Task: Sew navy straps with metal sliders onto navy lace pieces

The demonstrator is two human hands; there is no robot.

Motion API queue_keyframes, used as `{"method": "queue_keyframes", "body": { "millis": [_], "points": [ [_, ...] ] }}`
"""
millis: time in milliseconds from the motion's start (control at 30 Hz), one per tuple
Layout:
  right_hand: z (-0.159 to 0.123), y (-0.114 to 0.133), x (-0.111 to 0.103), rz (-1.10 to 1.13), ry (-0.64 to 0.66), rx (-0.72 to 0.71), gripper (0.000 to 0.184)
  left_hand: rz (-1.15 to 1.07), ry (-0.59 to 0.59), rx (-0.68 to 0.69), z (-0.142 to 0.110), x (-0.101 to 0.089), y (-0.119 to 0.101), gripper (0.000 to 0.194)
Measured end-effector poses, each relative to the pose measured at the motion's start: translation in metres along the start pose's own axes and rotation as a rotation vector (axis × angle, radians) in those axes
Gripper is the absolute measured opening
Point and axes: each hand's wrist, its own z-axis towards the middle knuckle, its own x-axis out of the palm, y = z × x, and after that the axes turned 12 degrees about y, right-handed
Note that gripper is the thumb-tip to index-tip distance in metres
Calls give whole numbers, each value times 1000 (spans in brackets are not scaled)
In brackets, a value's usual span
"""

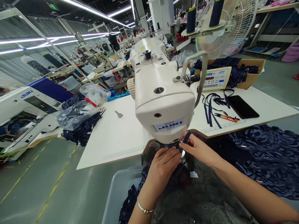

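Under a white sewing machine (161, 90) labelled JUKI on its blue faceplate, the left hand (163, 166) lies with fingers flat, pressing dark navy fabric (175, 179) at the needle. The right hand (198, 149) pinches a navy strap (187, 137) between thumb and fingertips, just beside the left. Another JUKI machine (28, 102) stands left; on the table (116, 133) lie a phone (243, 106), orange snips (226, 117) and a JUKI panel (216, 78).

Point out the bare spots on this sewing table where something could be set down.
Free: the wide white stretch between the sewing machine and the plastic bag, apart from a small metal piece. Crowded: right side, with straps, snips and phone.
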Motion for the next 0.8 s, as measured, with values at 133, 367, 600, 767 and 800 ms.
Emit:
{"method": "queue_keyframes", "body": {
  "millis": [133,367,600,767,800],
  "points": [
    [1,-1,1,6,-4,-19,25,-60,-34,-40,-2,3,3,23],
    [0,5,1,10,-7,-24,20,-98,-63,-33,-2,5,7,23],
    [1,2,1,37,5,-51,21,134,16,6,4,-8,-6,23],
    [-3,-2,1,-3,23,-46,27,181,110,-22,-2,-12,-6,24],
    [-3,-3,1,-15,22,-34,29,187,124,-19,-3,-12,-4,25]
  ]
}}
